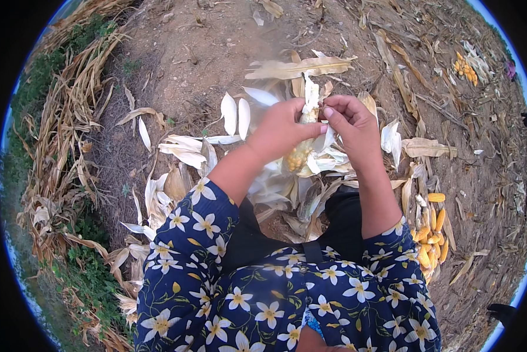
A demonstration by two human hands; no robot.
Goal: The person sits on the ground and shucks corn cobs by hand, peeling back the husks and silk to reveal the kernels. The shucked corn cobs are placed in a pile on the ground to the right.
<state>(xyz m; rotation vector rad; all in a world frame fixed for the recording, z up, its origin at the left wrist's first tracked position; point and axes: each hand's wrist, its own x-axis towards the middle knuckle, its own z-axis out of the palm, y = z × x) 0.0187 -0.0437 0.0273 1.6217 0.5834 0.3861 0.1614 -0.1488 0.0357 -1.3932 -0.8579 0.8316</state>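
Observation:
My left hand [285, 125] grips an ear of corn [297, 159] from the left, its thumb lying across the front. Yellow kernels show at the ear's lower end, which points toward me, while a ragged white part [311, 93] sticks up at the far end. At the ear's upper right edge, the thumb and fingers of my right hand [352, 122] are pinched together; exactly which bit they hold is partly hidden. Pale corn husks [331, 162] lie under and beside the ear, between my knees.
Husked yellow cobs [433, 237] lie heaped at my right. Loose husks [182, 149] are scattered at my left, near dry corn stalks [65, 114] and green weeds [87, 257]. A dry leaf [303, 68] lies ahead on bare soil [228, 39]. Another corn pile [465, 69] is far right.

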